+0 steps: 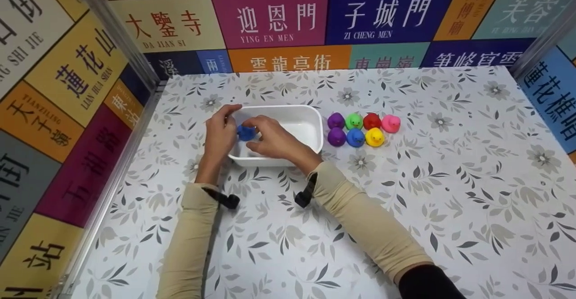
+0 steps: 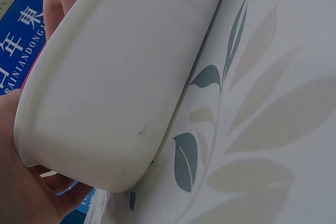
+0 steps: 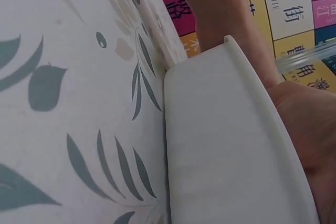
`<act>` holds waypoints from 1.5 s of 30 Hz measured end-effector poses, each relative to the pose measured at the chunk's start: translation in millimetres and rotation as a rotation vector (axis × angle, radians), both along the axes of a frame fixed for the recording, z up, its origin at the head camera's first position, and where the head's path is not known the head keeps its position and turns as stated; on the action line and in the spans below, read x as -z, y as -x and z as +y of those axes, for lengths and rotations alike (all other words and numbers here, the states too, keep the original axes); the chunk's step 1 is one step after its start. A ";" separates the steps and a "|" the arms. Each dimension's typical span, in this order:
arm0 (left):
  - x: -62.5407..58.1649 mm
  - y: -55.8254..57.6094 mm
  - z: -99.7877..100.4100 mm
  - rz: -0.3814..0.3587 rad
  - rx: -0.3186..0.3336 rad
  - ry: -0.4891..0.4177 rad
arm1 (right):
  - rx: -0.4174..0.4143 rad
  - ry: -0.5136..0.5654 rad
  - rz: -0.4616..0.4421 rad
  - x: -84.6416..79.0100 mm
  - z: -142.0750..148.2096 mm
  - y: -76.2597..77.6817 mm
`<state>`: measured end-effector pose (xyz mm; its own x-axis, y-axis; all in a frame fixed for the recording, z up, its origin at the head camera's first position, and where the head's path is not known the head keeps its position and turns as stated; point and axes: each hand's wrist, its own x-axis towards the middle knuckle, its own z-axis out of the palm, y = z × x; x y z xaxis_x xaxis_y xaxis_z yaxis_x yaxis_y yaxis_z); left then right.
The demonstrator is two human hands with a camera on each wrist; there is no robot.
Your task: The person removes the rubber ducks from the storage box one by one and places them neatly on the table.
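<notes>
A white plastic basin (image 1: 292,110) stands on the table. My left hand (image 1: 220,130) holds its left end, with fingers over the far corner of the rim; in the left wrist view, fingers of the left hand (image 2: 23,182) also show behind the basin's wall. A blue rubber duck (image 1: 245,132) is inside the left end of the basin. Reaching over the near rim, my right hand (image 1: 274,139) has its thumb and fingers curled about that duck, which they partly hide. In the right wrist view the basin's outer wall (image 3: 226,145) hides the fingertips and the duck.
Right of the basin, several rubber ducks stand in two rows, among them a purple duck (image 1: 336,137), a yellow duck (image 1: 374,137) and a pink duck (image 1: 390,123). The table has a leaf-patterned cover (image 1: 450,191). Panels with Chinese lettering (image 1: 279,18) border its back and sides.
</notes>
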<state>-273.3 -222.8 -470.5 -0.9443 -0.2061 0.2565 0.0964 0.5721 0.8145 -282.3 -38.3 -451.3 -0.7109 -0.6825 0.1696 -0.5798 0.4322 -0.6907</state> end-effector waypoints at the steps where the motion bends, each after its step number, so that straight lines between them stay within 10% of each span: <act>1: 0.3 0.2 0.0 0.003 0.000 0.000 | -0.003 -0.006 0.013 1.0 -1.2 0.5; 8: 1.8 1.4 -0.4 0.002 -0.001 0.006 | -0.003 -0.018 0.091 17.1 -9.4 9.3; 45: 0.7 3.6 -2.2 0.009 -0.014 0.045 | 0.187 -0.036 0.120 -5.5 13.5 5.8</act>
<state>-276.9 -225.0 -471.2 -0.9390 -0.2072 0.2747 0.0957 0.6096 0.7869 -288.1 -24.8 -445.9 -0.8022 -0.5475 0.2384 -0.5639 0.5631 -0.6041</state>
